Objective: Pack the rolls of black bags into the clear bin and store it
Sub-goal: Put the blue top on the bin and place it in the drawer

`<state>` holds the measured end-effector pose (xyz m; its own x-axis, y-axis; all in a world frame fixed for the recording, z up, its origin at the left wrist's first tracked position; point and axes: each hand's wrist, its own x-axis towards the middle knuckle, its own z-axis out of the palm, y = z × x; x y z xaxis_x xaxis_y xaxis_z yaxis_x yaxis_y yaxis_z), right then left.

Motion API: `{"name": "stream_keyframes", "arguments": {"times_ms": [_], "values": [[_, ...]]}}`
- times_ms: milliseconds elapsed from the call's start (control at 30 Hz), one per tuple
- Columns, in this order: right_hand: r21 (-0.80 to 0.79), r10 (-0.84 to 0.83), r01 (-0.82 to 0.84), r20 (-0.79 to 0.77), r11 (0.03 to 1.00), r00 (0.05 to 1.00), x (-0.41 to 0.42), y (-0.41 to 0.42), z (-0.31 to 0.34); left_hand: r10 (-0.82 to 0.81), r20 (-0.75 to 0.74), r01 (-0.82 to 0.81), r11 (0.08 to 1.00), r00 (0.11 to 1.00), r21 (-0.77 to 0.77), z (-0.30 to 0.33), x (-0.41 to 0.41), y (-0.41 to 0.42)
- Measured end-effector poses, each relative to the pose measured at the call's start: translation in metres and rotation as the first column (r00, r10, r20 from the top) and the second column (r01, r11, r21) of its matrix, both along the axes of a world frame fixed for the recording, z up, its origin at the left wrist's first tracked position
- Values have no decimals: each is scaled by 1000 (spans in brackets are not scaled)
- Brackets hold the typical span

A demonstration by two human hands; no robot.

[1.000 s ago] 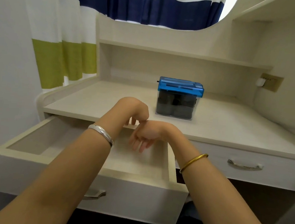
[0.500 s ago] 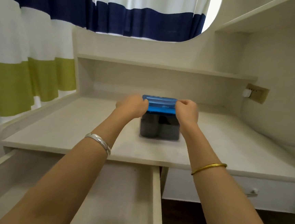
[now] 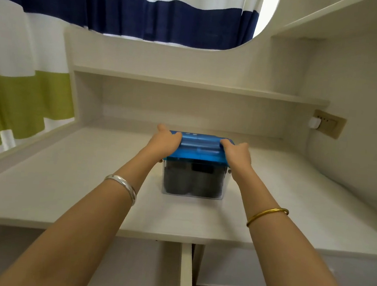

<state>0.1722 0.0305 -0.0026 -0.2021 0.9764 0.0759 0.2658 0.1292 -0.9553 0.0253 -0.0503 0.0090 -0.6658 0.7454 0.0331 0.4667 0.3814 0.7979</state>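
Observation:
The clear bin [image 3: 224, 184] stands on the pale desk top [image 3: 66, 177], capped by a blue lid [image 3: 197, 149]. Through its front wall I see rolls of black bags [image 3: 177, 178] packed side by side. My left hand [image 3: 163, 140] grips the lid's left end and my right hand [image 3: 236, 152] grips its right end, fingers curled over the top. The bin's side walls are partly hidden behind my wrists.
An open drawer [image 3: 186, 272] sits below the desk's front edge, under my forearms. A shallow shelf [image 3: 188, 84] runs along the back. A wall socket [image 3: 328, 125] is at the right, and a striped curtain [image 3: 17, 82] hangs at the left.
My hands rose from over the open drawer to the bin and took hold of both ends of its lid. The view has come closer to the desk and tilted up.

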Motion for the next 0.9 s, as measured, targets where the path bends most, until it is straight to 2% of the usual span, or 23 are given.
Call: {"name": "stream_keyframes", "arguments": {"times_ms": [100,367,700,900], "values": [[-58,41,-42,-18,997,999,2,2,-2,-60,151,46,994,987,95,-2,-1,2],[-79,65,-66,-11,995,998,6,-8,3,-32,180,4,988,983,155,-1,4,-2],[-2,46,-46,-28,999,999,31,-59,9,-54,71,42,986,996,163,7,21,-58],[4,151,-151,-57,988,987,42,-112,9,-85,-19,86,994,996,68,24,36,-132]]}}
